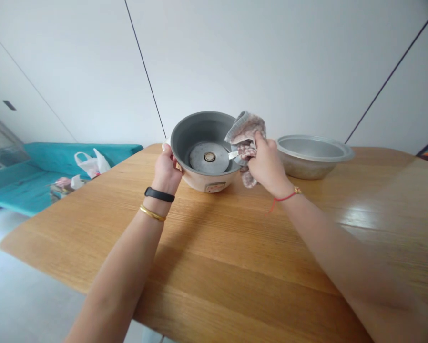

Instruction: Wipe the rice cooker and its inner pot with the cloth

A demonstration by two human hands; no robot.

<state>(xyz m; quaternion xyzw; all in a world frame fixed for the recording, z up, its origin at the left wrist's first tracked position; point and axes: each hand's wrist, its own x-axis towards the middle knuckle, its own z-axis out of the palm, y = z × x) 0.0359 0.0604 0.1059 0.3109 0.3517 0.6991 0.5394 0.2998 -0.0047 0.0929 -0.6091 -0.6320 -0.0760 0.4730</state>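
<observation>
Cooker body over wooden table, between hands, tilted, opening toward person; contact with table hard to tell
Hard shell, metal heating plate inside: probably stiff, moderately heavy, outside smooth, slippery if damp
Left hand grasping cooker's left side by white handle, grip partly hidden
Right hand clenched on bunched cloth at right rim; cloth likely soft, light, floppy, best held by thick fold
Best cooker hold: side handle plus opposite wall, fingers off plate
</observation>
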